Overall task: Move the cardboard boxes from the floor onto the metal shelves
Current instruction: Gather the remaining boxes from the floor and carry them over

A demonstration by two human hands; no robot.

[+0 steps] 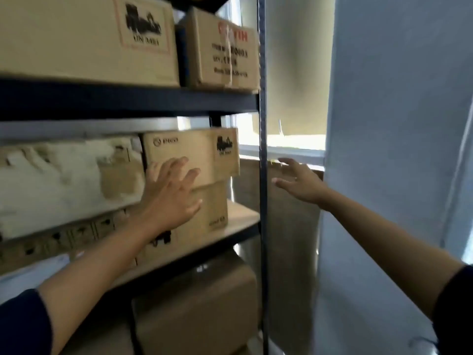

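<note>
A dark metal shelf unit (pixel 128 101) fills the left of the view. On its middle shelf a small cardboard box (pixel 204 147) sits on top of a taller cardboard box (pixel 212 208). My left hand (pixel 171 193) lies with spread fingers against the front of these two boxes. My right hand (pixel 299 180) hovers open in the air to the right of the shelf's upright post (pixel 262 175), holding nothing. On the top shelf stand a large cardboard box (pixel 84 37) and a smaller one with red print (pixel 225 49).
White packing material (pixel 58 175) and flat printed cartons (pixel 64 237) fill the middle shelf's left side. More brown boxes (pixel 197 303) stand on the level below. A window with a blind (pixel 294 73) and a pale curtain (pixel 396 149) are to the right.
</note>
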